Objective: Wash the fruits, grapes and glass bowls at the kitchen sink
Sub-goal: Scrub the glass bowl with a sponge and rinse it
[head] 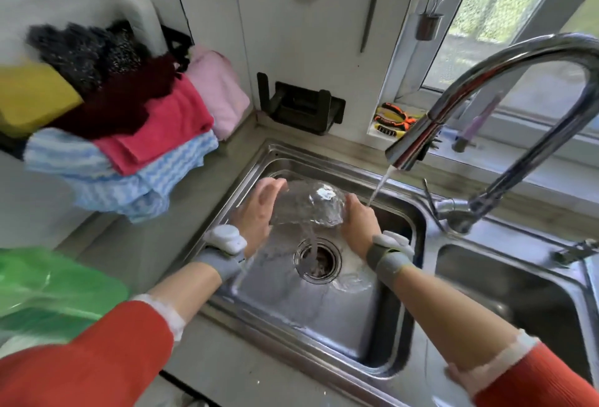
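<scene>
A clear glass bowl (311,204) is held upside down and tilted over the left basin of the steel sink (324,316). My left hand (256,208) grips its left side and my right hand (359,221) grips its right side. Water pours out of the bowl down toward the drain (317,260). The tap (505,108) is running, and its thin stream falls just beside my right hand. No fruit or grapes are in view.
A pile of coloured cloths (129,134) lies on the counter at the left. A green plastic bag (48,290) sits at the near left. The right basin (505,296) lies beyond the tap base. A black holder (301,108) stands against the back wall.
</scene>
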{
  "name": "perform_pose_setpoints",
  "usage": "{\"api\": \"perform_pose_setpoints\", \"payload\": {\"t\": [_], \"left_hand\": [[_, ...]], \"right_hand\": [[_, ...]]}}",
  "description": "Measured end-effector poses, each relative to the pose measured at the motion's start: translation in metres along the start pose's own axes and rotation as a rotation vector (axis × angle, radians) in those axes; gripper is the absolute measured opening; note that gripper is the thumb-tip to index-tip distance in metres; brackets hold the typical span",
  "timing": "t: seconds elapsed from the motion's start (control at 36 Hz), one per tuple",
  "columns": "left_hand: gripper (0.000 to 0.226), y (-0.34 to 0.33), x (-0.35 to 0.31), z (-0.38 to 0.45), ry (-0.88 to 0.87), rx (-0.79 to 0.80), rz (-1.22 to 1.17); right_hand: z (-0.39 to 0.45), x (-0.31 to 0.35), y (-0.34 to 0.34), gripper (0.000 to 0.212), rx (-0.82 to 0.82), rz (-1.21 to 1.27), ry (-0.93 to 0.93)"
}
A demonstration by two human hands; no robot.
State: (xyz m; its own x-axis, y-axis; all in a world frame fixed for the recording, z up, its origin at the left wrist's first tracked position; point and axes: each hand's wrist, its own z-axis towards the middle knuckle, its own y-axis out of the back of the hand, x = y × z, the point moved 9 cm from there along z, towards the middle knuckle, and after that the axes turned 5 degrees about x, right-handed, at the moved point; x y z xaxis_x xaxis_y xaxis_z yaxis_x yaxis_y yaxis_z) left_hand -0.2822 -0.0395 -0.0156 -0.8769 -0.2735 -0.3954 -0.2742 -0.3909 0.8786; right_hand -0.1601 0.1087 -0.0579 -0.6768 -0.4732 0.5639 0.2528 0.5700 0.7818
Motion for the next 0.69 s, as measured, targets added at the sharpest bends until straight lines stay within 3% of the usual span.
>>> {"api": "perform_pose_setpoints", "payload": {"t": [0.17, 0.31, 0.44, 0.56, 0.67, 0.69], "left_hand": [[0.062, 0.028, -0.004, 0.002, -0.033, -0.056, 0.091], [0.078, 0.025, 0.002, 0.005, 0.002, -0.017, 0.06], [0.04, -0.022, 0.054, -0.008, 0.484, 0.235, -0.198], [0.031, -0.083, 0.091, -0.045, 0.85, 0.408, -0.495], [0.006, -0.129, 0.102, -0.074, 1.046, 0.549, -0.589], [0.012, -0.143, 0.105, -0.078, 1.069, 0.603, -0.605]], "right_hand": [[-0.006, 0.019, 0.011, 0.019, -0.147, 0.04, 0.111], [-0.004, 0.019, 0.009, 0.017, -0.128, 0.055, 0.085], [0.001, -0.014, -0.015, 0.02, -0.056, 0.181, -0.093], [0.006, -0.053, -0.07, 0.018, 0.147, 0.238, -0.224], [0.001, -0.084, -0.118, 0.017, 0.234, 0.47, -0.387], [0.002, -0.088, -0.127, 0.021, 0.262, 0.467, -0.414]]}}
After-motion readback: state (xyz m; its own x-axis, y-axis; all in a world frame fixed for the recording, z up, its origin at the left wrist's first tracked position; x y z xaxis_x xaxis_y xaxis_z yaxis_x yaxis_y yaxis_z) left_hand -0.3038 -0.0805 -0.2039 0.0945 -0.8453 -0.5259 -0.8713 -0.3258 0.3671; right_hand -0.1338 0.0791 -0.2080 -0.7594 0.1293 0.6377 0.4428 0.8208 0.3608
